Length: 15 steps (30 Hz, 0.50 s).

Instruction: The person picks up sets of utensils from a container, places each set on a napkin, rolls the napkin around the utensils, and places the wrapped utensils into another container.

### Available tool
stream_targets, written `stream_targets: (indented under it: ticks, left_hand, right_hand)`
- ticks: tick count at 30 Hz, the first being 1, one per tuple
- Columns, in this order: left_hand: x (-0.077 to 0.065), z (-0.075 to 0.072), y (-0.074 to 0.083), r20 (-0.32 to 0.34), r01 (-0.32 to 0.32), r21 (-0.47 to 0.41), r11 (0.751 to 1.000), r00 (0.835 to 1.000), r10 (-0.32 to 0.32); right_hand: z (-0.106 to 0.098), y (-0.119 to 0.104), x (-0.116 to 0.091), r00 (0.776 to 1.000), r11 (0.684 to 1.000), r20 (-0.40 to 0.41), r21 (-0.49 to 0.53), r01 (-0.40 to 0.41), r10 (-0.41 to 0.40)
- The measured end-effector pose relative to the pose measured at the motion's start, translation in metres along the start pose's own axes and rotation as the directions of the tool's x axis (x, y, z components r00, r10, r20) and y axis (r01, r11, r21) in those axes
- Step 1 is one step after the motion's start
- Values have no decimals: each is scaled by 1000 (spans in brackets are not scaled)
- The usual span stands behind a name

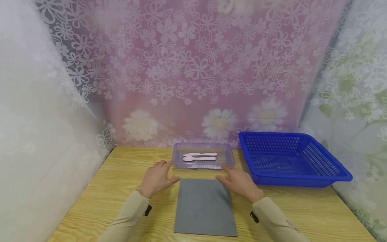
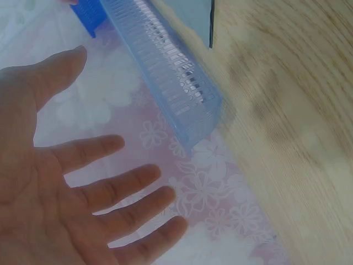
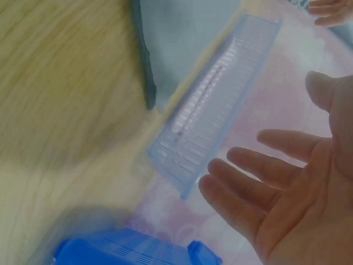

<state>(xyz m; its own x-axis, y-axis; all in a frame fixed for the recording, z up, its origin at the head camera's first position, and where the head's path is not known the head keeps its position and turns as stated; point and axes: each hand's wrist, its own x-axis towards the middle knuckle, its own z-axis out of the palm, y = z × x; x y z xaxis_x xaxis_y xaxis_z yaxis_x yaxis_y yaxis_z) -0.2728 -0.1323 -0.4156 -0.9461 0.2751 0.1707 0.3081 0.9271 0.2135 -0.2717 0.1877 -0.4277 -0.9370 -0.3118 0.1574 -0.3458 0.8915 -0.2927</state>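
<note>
My left hand (image 1: pixel 155 179) is spread with straight fingers at the front left corner of a clear plastic basket (image 1: pixel 177 163). At its front right corner my right hand (image 1: pixel 239 183) is likewise spread. In both wrist views the palms and fingers hold nothing. Inside the basket lie a pale pink spoon (image 1: pixel 199 158) and, behind it, a matching knife (image 1: pixel 201 154), both pointing left. A flat grey cloth (image 1: pixel 205 206) lies on the table between my forearms, just in front of the basket.
A large blue perforated basket (image 1: pixel 297 179) stands at the right rear of the wood-grain table (image 1: pixel 99 198). Floral curtains (image 1: pixel 187 84) hang behind the table and along both sides.
</note>
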Motion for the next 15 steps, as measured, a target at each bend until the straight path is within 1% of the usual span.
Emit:
stream_targets:
  ticks: [5,8,12,15]
  left_hand:
    - [-2,4,4,15,-19,-22,1000,1000,19]
    - [-4,8,6,41,-25,-42,999,999,27]
    - [-3,9,9,99,-37,-74,997,994,44]
    - [-2,12,11,148,-61,-93,994,986,75]
  right_hand:
    - [7,0,0,999,999,35,-28,28,-27]
    - [13,1,0,996,998,62,-10,58,-57]
    - [18,1,1,992,995,80,12,99,-99]
    - [21,0,1,987,991,91,21,133,-135]
